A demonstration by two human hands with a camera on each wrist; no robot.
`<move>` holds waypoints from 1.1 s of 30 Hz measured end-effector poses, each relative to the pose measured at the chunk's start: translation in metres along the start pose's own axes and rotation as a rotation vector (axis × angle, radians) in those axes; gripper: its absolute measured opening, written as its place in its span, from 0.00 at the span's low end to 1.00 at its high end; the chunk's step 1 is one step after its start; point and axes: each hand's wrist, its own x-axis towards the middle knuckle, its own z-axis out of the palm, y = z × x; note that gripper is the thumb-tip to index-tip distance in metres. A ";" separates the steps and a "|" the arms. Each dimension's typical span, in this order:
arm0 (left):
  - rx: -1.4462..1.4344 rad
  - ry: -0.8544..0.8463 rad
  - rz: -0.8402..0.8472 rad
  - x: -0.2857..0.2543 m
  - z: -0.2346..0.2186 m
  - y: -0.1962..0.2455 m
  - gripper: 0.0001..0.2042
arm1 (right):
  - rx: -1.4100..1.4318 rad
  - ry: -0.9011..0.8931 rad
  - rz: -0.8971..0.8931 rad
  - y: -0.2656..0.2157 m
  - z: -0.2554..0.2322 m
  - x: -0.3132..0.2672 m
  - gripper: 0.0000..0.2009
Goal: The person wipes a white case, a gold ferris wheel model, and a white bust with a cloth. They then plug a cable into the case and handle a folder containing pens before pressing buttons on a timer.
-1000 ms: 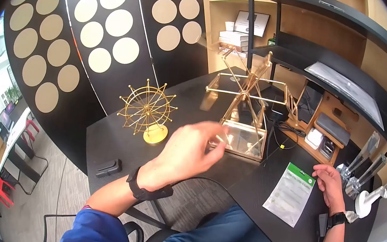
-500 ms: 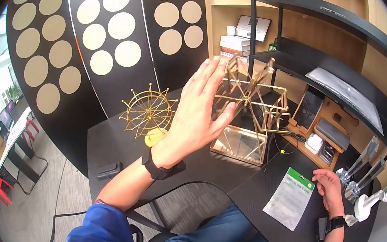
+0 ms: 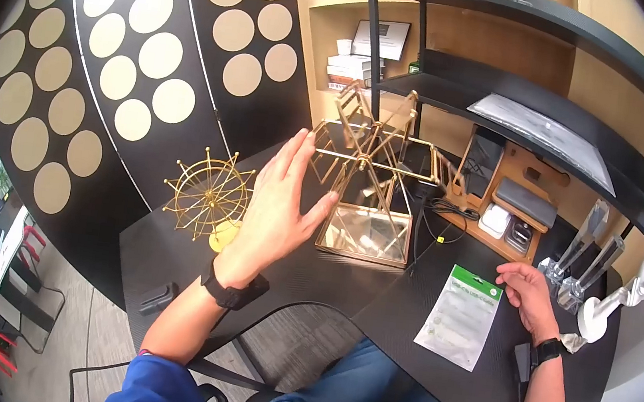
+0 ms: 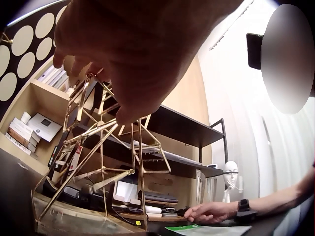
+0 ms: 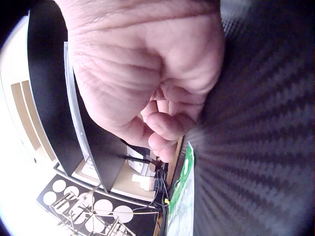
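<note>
My left hand (image 3: 272, 215) is raised with its fingers straight, at the left side of the large gold Ferris wheel model (image 3: 363, 160). It overlaps the frame's left edge in the head view, and nothing is in its grasp. In the left wrist view the hand (image 4: 128, 54) covers the top of the wheel. Glass panes form the wheel's box-shaped base (image 3: 361, 257). Behind my left forearm stands a smaller gold wheel (image 3: 211, 203) on a round yellow foot, partly hidden. My right hand (image 3: 532, 305) rests on the desk, fingers loosely curled and holding nothing, beside a green-topped clear packet (image 3: 458, 321).
A wooden organizer (image 3: 506, 238) with a phone, cases and cables (image 3: 453, 210) stands behind the packet. Crystal pieces (image 3: 573, 292) and a white figure (image 3: 596, 315) are at the right. A small black object (image 3: 158, 299) lies near the left desk edge. Black shelving (image 3: 501, 114) rises behind.
My left hand rose from low before the wheel, its fingers straightened, and it then drew slightly left. The large wheel's arms have turned. The head view has shifted; my right hand stayed put.
</note>
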 end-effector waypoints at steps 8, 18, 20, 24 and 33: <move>-0.249 -0.117 -0.140 -0.017 0.007 0.002 0.47 | 0.006 -0.003 0.007 -0.002 0.000 -0.001 0.09; -0.286 -0.134 -0.135 -0.012 0.010 0.005 0.46 | 0.016 -0.013 -0.010 0.001 -0.001 0.000 0.09; -0.295 -0.140 -0.141 -0.011 0.010 0.005 0.46 | 0.013 -0.009 0.001 0.001 -0.001 0.000 0.09; -0.282 -0.126 -0.130 -0.010 0.009 0.004 0.46 | 0.015 -0.027 -0.004 0.002 -0.003 0.001 0.09; -0.252 -0.029 -0.116 0.007 -0.001 0.006 0.48 | 0.008 -0.001 0.021 0.000 -0.002 0.001 0.09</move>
